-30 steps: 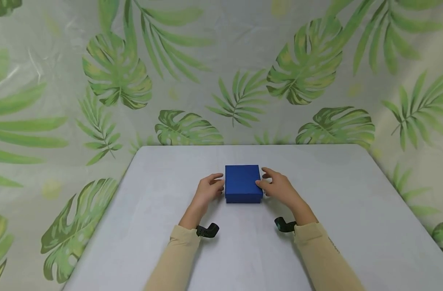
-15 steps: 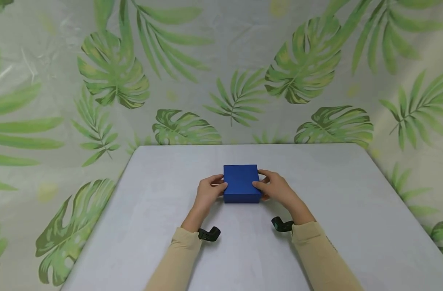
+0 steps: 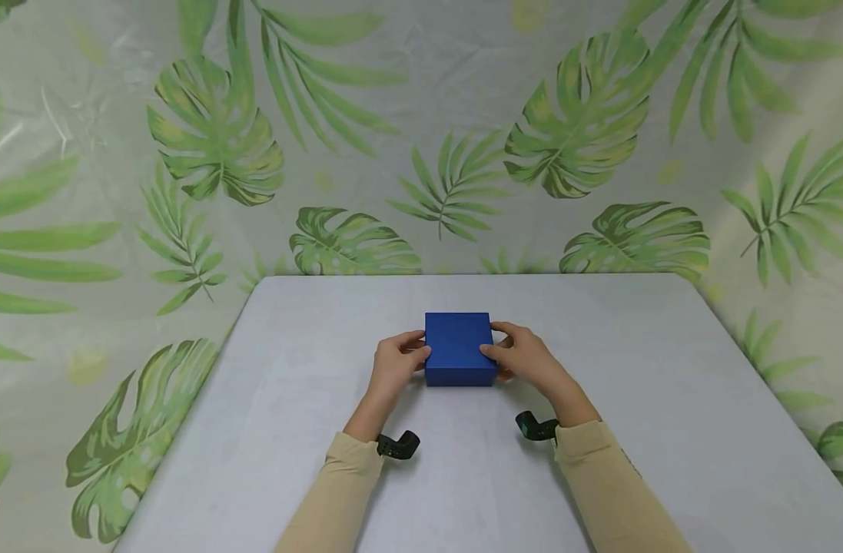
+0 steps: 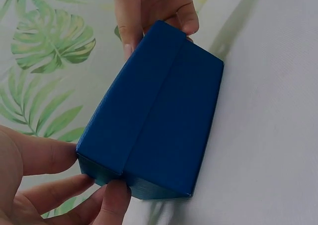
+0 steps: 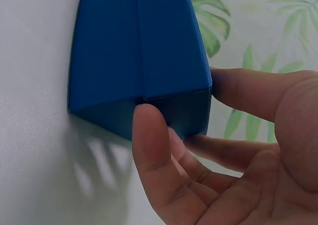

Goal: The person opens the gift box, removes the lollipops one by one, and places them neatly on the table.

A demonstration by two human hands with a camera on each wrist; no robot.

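A blue lidded box [image 3: 458, 338] sits on the white table, its lid on and the seam between lid and base showing in the left wrist view. From the left side, my left hand [image 3: 390, 370] grips the box, thumb at the lid's top edge and fingers against the side wall. My right hand [image 3: 529, 361] holds the opposite side the same way, thumb on the top near the right edge. In the right wrist view, the fingertips [image 5: 149, 123] of that hand touch the side around the lid seam. The box's inside is hidden.
The white table [image 3: 310, 491] extends around the box on all sides. Behind it and at both sides hangs a leaf-patterned sheet [image 3: 462, 92]. A dark wrist camera is strapped to each wrist, below the beige sleeves [image 3: 338, 491].
My left hand has come in from beside the box to grip its left side. The right hand has settled closer around the right side. In the last half second, hardly anything moved.
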